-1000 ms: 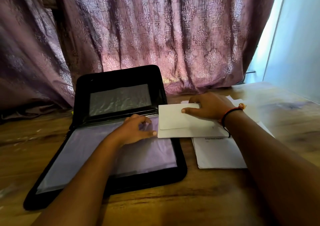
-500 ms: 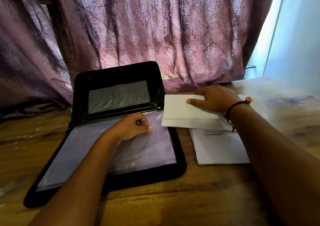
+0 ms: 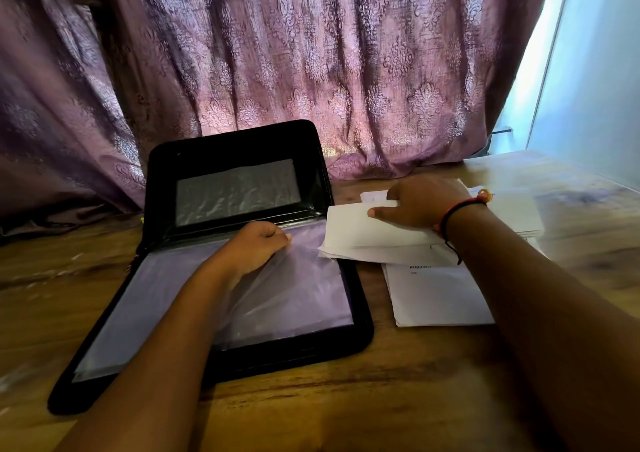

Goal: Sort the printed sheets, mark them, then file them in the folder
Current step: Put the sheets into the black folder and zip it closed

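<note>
Curtain (image 3: 311,71): mauve, damask motif, heavy vertical folds. It fills the upper frame from the left edge to upper right, and the hem meets the back of the table. Backlit, brightest at centre near the hem.
Table (image 3: 346,399): brown wood grain across the lower frame, with pale scuffs at lower left.
Wall (image 3: 595,88): pale blue, right edge of frame.
Strip of daylight (image 3: 540,71): between curtain edge and wall, upper right.
Short dark rod (image 3: 501,129): sticks out at the curtain's right edge; can't tell what it is.
Dark cloth heap (image 3: 52,219): middle left, under the curtain.
</note>
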